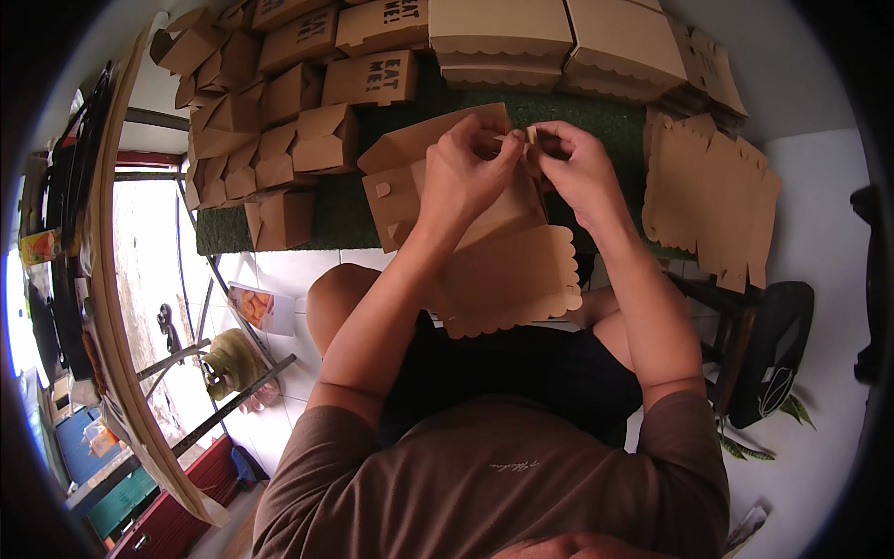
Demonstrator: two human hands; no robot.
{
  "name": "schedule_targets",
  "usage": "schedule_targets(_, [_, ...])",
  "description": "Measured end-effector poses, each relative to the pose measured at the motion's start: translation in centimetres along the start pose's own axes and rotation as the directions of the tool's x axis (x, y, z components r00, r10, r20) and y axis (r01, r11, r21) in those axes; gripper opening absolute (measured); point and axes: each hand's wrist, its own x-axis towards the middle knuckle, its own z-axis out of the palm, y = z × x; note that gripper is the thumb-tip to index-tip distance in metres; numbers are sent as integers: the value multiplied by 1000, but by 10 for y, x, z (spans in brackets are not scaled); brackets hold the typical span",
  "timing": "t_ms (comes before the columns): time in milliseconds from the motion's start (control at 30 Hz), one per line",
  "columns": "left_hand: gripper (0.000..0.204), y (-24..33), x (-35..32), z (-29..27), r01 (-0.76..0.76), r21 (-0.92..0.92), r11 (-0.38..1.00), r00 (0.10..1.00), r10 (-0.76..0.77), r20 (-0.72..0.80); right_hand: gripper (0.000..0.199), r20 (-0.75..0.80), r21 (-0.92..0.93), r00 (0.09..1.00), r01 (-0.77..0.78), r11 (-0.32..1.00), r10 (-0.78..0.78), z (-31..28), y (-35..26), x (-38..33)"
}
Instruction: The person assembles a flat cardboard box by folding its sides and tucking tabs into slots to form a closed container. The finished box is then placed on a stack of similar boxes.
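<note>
Partly folded brown box (494,216) at green surface's (615,121) near edge, scalloped flap (517,284) extending beyond it. Left hand (467,177) and right hand (579,172) both pinch its far-right corner. Probably best: align the fold, brace the side, press gently without creasing.

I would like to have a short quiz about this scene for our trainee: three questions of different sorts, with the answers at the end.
1. True or false: the left hand and the right hand are at the same box.
2. Choose one. The flat sheets lie to which side of the box? A) left B) right C) inside it
3. Fill in: the tabletop is ____ in colour.

Key: 1. True. 2. B. 3. Green.
</note>
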Motion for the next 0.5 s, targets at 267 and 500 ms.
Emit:
schedule_targets(267, [36, -10, 11, -10, 73, -51, 996, 997, -74, -10, 42, 10, -57, 998, 66, 996, -65, -1, 7, -5])
schedule_targets(500, [30, -5, -24, -10, -28, 13, 1000, 996, 27, 79, 39, 22, 41, 999, -27, 999, 26, -7, 17, -20])
